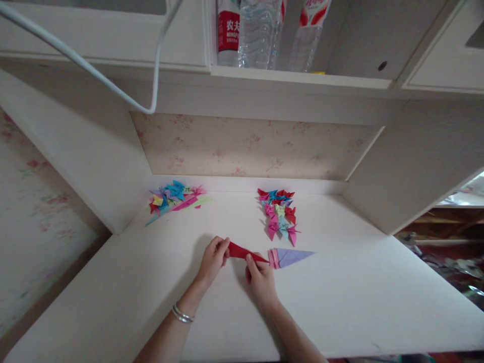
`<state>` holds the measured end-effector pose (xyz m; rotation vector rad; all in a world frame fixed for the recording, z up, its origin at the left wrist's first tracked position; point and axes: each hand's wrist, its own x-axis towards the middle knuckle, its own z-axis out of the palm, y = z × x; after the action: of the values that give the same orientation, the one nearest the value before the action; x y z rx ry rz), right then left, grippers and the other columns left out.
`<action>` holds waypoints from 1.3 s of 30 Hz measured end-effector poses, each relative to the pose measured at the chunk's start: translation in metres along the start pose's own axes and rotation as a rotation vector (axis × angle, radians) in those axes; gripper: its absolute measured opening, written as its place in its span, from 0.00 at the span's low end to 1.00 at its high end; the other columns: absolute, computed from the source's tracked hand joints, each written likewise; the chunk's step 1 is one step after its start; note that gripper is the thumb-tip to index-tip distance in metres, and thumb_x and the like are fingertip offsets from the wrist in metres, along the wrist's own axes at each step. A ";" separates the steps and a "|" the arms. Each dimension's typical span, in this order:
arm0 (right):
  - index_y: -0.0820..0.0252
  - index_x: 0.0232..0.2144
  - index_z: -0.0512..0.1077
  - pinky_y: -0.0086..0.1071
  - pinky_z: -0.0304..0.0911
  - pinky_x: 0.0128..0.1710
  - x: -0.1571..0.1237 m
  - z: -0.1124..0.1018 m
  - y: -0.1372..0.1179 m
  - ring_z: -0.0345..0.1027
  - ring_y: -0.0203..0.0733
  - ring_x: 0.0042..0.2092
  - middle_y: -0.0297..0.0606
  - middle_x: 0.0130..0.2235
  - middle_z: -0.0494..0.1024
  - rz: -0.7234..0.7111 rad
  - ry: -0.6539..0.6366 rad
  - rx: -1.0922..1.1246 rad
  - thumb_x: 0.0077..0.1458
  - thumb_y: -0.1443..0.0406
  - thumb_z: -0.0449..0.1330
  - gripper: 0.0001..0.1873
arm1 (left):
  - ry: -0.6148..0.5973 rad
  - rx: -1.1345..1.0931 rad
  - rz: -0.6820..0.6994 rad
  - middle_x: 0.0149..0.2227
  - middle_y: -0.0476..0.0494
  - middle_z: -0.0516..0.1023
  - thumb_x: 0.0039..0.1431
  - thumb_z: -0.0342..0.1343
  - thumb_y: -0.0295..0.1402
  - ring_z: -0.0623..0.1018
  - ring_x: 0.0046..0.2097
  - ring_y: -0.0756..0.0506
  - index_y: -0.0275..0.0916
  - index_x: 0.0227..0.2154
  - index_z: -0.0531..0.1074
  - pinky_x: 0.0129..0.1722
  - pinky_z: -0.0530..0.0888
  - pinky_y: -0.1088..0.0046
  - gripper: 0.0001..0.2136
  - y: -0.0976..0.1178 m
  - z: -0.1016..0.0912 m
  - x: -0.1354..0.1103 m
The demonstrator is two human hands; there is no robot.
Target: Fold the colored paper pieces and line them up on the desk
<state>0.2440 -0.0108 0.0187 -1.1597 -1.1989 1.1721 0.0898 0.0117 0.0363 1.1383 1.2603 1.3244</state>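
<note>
A long, narrow piece of folded red paper [241,251] is stretched between my two hands, just above the white tabletop. My left hand [215,256] pinches its wider end, and a silver bangle circles that wrist. With thumb and fingers, my right hand [260,278] grips the paper nearer its pointed end. Just right of that point lies a folded lavender paper [293,256], kite-shaped with its tip to the right. Small folded pink paper strips [273,258] lie against its wide end.
Several origami cranes [280,212] stand grouped at the back of the white table [351,282]. Another pile of colourful folded papers [176,196] lies at the back left. Overhead, a shelf holds plastic bottles [257,33], and a white bent tube [113,89] hangs down at upper left.
</note>
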 end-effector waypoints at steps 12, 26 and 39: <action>0.61 0.24 0.68 0.22 0.46 0.14 0.010 -0.001 0.001 0.51 0.27 0.16 0.27 0.14 0.65 0.270 0.094 0.441 0.48 0.47 0.64 0.23 | -0.111 0.107 -0.067 0.15 0.57 0.58 0.56 0.52 0.50 0.57 0.18 0.54 0.37 0.24 0.69 0.18 0.53 0.78 0.19 -0.002 -0.005 0.002; 0.62 0.21 0.68 0.26 0.46 0.17 0.004 0.002 0.008 0.52 0.29 0.18 0.28 0.17 0.64 0.200 -0.062 0.253 0.50 0.49 0.63 0.22 | -0.135 0.066 -0.035 0.14 0.55 0.61 0.54 0.55 0.50 0.59 0.16 0.54 0.36 0.26 0.74 0.17 0.55 0.78 0.19 0.000 -0.002 -0.002; 0.60 0.19 0.66 0.28 0.43 0.17 0.004 0.002 0.007 0.51 0.30 0.18 0.28 0.15 0.63 0.247 -0.040 0.230 0.50 0.48 0.61 0.23 | -0.158 0.101 0.002 0.16 0.54 0.61 0.55 0.55 0.48 0.59 0.18 0.54 0.34 0.35 0.77 0.18 0.55 0.78 0.20 0.002 0.000 -0.004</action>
<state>0.2418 -0.0068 0.0123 -1.1337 -0.9391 1.4841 0.0901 0.0080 0.0380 1.2887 1.2209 1.1591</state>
